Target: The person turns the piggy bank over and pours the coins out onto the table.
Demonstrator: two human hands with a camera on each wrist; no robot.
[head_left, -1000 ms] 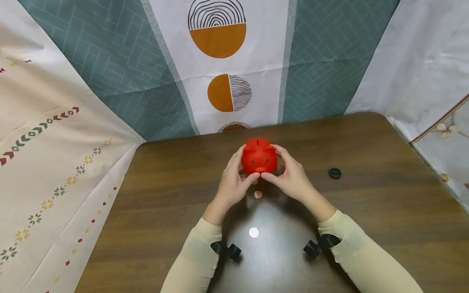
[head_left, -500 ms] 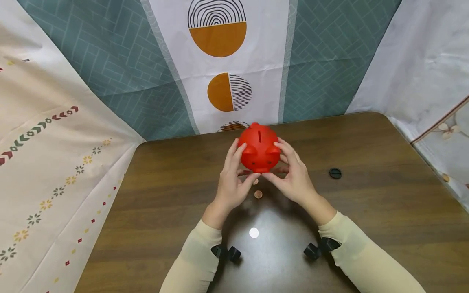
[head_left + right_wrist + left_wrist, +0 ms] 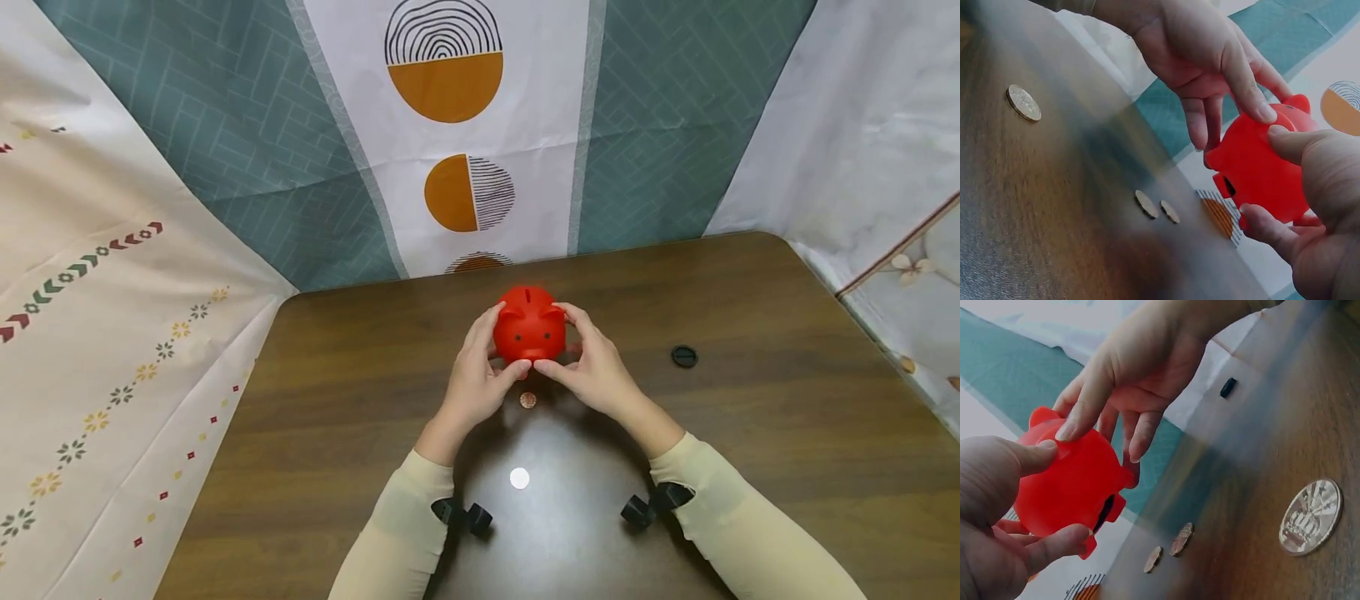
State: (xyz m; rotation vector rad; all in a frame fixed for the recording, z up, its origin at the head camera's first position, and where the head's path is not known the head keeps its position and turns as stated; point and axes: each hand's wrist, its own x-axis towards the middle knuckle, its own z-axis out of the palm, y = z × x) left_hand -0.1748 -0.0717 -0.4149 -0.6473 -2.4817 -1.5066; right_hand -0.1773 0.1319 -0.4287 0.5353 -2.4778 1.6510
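Note:
A red piggy bank (image 3: 529,325) is gripped from both sides above the table, its snout toward me and the coin slot on top. My left hand (image 3: 476,367) holds its left side, and my right hand (image 3: 597,367) its right; the thumbs meet near the snout. In the left wrist view, the piggy bank's (image 3: 1069,478) underside shows a dark round hole between the feet. Below it lie two copper coins, one of them a penny (image 3: 528,400), the other mostly hidden by the hands in the head view. A larger silvery coin (image 3: 519,477) lies closer to me.
On the wooden table (image 3: 360,400), a round black plug (image 3: 684,357) lies to the right of the hands. A patterned cloth (image 3: 480,142) hangs behind the table's far edge, with more fabric at both sides. Black cameras are strapped to both wrists.
The piggy bank tipped so its top and slot faced me more half a second ago, then rocked back with its face up toward me. Both hands kept their grip; the coins stayed put.

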